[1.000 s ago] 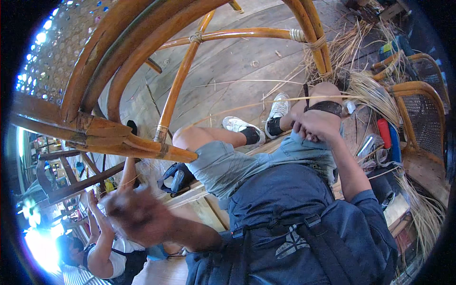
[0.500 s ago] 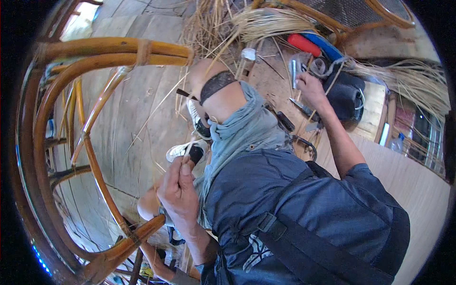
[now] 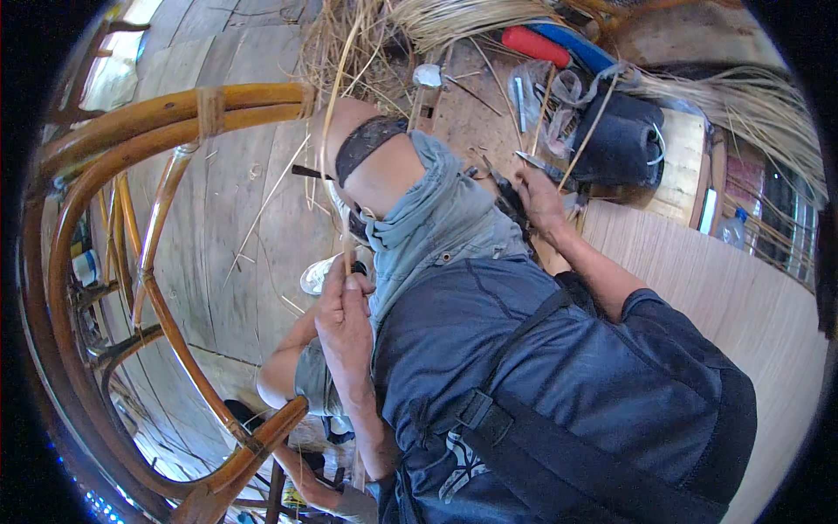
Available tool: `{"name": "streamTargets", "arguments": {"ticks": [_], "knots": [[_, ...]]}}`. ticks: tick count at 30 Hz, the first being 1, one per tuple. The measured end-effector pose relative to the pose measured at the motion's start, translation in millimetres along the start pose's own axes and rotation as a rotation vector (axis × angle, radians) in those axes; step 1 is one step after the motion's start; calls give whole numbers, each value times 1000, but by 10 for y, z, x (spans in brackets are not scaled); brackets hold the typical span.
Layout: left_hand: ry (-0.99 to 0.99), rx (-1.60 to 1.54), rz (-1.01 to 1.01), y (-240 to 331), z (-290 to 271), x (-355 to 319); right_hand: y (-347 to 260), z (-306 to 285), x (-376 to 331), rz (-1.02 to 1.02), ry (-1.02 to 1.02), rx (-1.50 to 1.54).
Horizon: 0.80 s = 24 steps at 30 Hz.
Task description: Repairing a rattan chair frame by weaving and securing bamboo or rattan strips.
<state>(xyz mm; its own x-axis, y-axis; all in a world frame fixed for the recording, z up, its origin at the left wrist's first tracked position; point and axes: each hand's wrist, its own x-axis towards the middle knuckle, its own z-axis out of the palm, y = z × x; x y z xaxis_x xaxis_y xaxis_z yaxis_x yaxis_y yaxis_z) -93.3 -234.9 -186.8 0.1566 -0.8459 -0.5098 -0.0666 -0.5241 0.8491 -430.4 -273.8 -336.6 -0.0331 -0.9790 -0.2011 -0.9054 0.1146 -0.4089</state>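
A long pale cane strip (image 3: pixel 329 122) rises from my left hand (image 3: pixel 343 316), pinched between thumb and fingers, and passes in front of my bare knee. Lower down it looks darker and hard to trace. My right hand (image 3: pixel 542 203) is lowered among tools on the floor, with its fingers curled; their tips are partly hidden. A small knife (image 3: pixel 543 164) with a pointed blade lies just beyond those fingers. Dark-handled tools (image 3: pixel 509 194) lie right beside them, and whether I grip one is unclear.
A curved rattan frame (image 3: pixel 253 102) arches along the left. Bundled cane strips (image 3: pixel 467 21) lie at the far side, near a red-handled tool (image 3: pixel 534 46). A black container (image 3: pixel 616 144) stands right of the tools, beside a pale board (image 3: pixel 690 262). Another person's arm (image 3: pixel 301 480) shows at lower left.
My right hand has come back toward me from the silver stick-like item to the knife and dark tools. My left hand has risen slightly, and its cane strip now stands more upright.
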Motion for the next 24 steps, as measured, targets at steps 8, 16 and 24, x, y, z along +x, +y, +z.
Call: {"name": "streamTargets", "arguments": {"ticks": [8,16,24], "knots": [[-15,-174,-95,-125,165,78,130,-232,-600,106,-310,3],[-16,-254,-103,-106,152,60,-186,-91,-622,88,-206,125],[2,-347,-136,-59,28,-29,36,-259,-410,47,-260,195]]}}
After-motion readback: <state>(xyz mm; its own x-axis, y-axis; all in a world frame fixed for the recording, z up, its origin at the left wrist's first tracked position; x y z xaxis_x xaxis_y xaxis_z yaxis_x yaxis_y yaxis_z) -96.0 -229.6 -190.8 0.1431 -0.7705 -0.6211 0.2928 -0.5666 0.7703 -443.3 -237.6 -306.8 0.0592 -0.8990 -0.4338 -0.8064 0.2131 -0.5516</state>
